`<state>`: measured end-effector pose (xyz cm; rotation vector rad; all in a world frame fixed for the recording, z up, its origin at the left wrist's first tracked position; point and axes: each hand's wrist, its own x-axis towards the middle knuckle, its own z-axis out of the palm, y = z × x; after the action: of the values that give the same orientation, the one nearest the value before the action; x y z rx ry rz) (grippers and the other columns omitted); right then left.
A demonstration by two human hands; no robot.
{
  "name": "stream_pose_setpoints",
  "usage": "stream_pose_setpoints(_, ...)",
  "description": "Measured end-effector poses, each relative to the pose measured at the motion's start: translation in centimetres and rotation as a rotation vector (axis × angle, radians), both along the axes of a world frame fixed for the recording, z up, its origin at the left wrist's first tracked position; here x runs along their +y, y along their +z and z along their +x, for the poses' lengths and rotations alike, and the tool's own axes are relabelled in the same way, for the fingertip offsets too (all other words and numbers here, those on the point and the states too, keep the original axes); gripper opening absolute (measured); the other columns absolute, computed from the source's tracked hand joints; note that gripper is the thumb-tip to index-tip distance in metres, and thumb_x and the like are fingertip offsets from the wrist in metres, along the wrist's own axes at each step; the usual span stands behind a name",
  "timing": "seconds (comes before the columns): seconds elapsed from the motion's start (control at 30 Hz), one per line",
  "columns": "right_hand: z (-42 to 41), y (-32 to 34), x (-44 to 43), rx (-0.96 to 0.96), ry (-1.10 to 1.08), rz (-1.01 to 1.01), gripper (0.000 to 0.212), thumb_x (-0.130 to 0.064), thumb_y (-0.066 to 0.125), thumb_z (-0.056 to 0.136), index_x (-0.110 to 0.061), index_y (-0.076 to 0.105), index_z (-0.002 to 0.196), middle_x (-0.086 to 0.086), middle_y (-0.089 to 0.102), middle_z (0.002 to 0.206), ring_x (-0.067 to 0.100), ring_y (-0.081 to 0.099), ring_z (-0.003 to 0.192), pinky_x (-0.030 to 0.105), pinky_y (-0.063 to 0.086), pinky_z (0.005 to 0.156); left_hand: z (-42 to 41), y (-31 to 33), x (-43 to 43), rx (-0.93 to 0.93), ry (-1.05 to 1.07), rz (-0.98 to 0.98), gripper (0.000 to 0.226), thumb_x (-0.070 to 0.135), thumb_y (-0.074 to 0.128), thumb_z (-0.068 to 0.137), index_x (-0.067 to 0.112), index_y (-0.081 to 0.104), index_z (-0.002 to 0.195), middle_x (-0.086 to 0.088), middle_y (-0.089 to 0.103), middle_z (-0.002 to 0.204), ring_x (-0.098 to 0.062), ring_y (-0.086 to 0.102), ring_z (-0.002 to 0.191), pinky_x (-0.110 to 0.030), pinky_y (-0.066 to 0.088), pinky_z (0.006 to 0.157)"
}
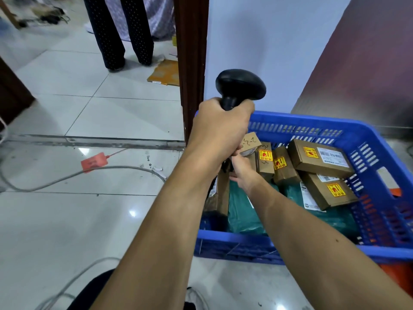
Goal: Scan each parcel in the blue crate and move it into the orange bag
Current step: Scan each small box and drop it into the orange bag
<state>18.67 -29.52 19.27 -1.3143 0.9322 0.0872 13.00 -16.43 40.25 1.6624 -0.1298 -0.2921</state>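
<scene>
Cardboard parcels (319,156) crowd the blue crate (335,126), so I'd judge most of the job is left. The left hand (221,128) clenches its fingers round the black scanner (240,86). The right hand (242,174) grasps a small box (250,142) inside the crate. The orange bag (400,276) peeks out beside it.

glossy tiled floor (67,220) with blue crate (234,245), grey cable (67,175), red tag (93,162), flat cardboard (164,72)

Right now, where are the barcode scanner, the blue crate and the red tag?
barcode scanner (241,86), head view, on its rounded black head.
blue crate (301,121), head view, on its far rim.
red tag (94,162), head view, on its flat middle.
</scene>
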Motion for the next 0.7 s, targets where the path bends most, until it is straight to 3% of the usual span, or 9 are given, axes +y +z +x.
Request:
stream_pose_setpoints(0.1,0.5,-0.8,-0.1,-0.024,-0.076,0.046,0.066,-0.053,0.061,0.092,-0.017,0.049,0.145,0.01,0.055,0.145,0.034,0.056,0.128,0.055,0.047,0.108,-0.3,0.3,-0.5,-0.004,-0.037,0.004,0.022,0.028,0.066,0.093,0.007,0.065,0.1,-0.007,0.061,0.074,-0.016,0.052,0.054,-0.033,0.049,0.053)
stream_pose_setpoints(0.2,1.0,-0.8,-0.2,-0.082,-0.115,0.132,0.064,-0.055,0.063,0.077,-0.019,0.057,0.13,0.011,0.068,0.125,0.033,0.063,0.115,0.054,0.051,0.105,-0.4,0.4,-0.6,-0.026,-0.054,0.008,0.024,0.029,0.066,0.094,0.006,0.065,0.102,-0.008,0.062,0.077,-0.017,0.052,0.058,-0.033,0.05,0.054)
stream_pose_setpoints(0.3,1.2,0.0,-0.4,-0.113,-0.11,0.181,0.032,-0.045,0.066,0.089,-0.028,0.057,0.115,0.011,0.068,0.122,0.033,0.063,0.116,0.055,0.049,0.107,-0.2,0.8,-0.5,-0.02,-0.046,-0.021,0.023,0.027,0.066,0.095,0.006,0.065,0.105,-0.006,0.06,0.074,-0.016,0.051,0.055,-0.03,0.048,0.051)
stream_pose_setpoints(0.37,1.1,0.3,-0.7,-0.118,-0.09,0.185,0.021,-0.037,0.068,0.092,-0.027,0.058,0.108,0.01,0.068,0.121,0.03,0.063,0.115,0.053,0.05,0.107,-0.1,1.0,-0.5,-0.016,-0.043,-0.049,0.022,0.025,0.066,0.095,0.006,0.064,0.104,-0.007,0.059,0.073,-0.016,0.05,0.054,-0.03,0.047,0.051)
stream_pose_setpoints(0.53,-0.5,1.9,-1.4,-0.116,0.024,0.021,0.04,-0.039,0.074,0.09,-0.017,0.063,0.122,0.003,0.073,0.1,0.017,0.068,0.094,0.043,0.057,0.097,-0.4,1.2,-0.6,-0.02,-0.033,-0.062,0.02,0.025,0.066,0.094,0.007,0.065,0.102,-0.007,0.06,0.072,-0.016,0.05,0.054,-0.03,0.047,0.051)
stream_pose_setpoints(0.63,-3.2,3.8,-2.7,-0.107,0.131,-0.161,0.033,-0.034,0.076,0.088,-0.014,0.067,0.112,0.003,0.075,0.099,0.017,0.07,0.088,0.026,0.057,0.068,-0.6,1.2,-1.2,-0.036,-0.034,-0.067,0.02,0.025,0.066,0.094,0.007,0.066,0.103,-0.007,0.061,0.072,-0.014,0.05,0.048,-0.031,0.047,0.052)
stream_pose_setpoints(0.67,-4.6,4.7,-3.3,-0.126,0.153,-0.234,0.039,-0.034,0.08,0.083,-0.012,0.065,0.111,0.003,0.075,0.101,0.02,0.071,0.091,0.023,0.057,0.063,-0.8,1.3,-1.4,-0.05,-0.038,-0.054,0.021,0.026,0.066,0.093,0.007,0.066,0.103,-0.006,0.062,0.072,-0.015,0.052,0.048,-0.032,0.048,0.054)
stream_pose_setpoints(0.7,-5.9,5.5,-3.6,-0.136,0.181,-0.314,0.059,-0.039,0.085,0.072,-0.01,0.059,0.117,0.004,0.073,0.106,0.024,0.072,0.097,0.026,0.06,0.066,-1.0,1.2,-1.5,-0.061,-0.038,-0.043,0.022,0.027,0.066,0.093,0.007,0.067,0.102,-0.006,0.063,0.071,-0.016,0.053,0.048,-0.034,0.049,0.055)
